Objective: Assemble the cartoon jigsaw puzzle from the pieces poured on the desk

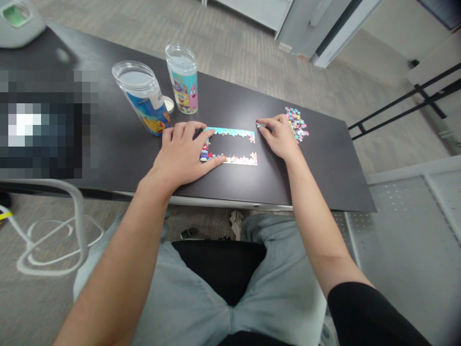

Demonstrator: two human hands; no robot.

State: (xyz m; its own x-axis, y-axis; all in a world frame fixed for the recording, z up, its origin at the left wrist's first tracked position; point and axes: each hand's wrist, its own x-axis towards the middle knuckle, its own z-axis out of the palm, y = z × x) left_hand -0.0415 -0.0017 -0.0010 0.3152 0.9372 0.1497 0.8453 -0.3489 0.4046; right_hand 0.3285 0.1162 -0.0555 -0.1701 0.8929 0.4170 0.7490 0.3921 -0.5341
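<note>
A jigsaw puzzle border (239, 160) lies on the dark table, a rectangular frame with a bare middle and a gap on its right side. My left hand (183, 156) rests with spread fingers over its left end, the thumb along the bottom edge. Right of the border, my right hand (279, 135) pinches a small puzzle piece (259, 124) between thumb and fingers, just above or on the tabletop. Beyond that hand is a pile of loose puzzle pieces (297, 124) in mixed colours, partly hidden by the hand.
Two clear-topped containers with cartoon prints, a blue one (146, 103) and a lighter one (184, 89), stand behind my left hand. A small white round lid (168, 104) sits between them. The table's (230, 185) front edge runs before my lap. A white cable (81, 226) hangs at left.
</note>
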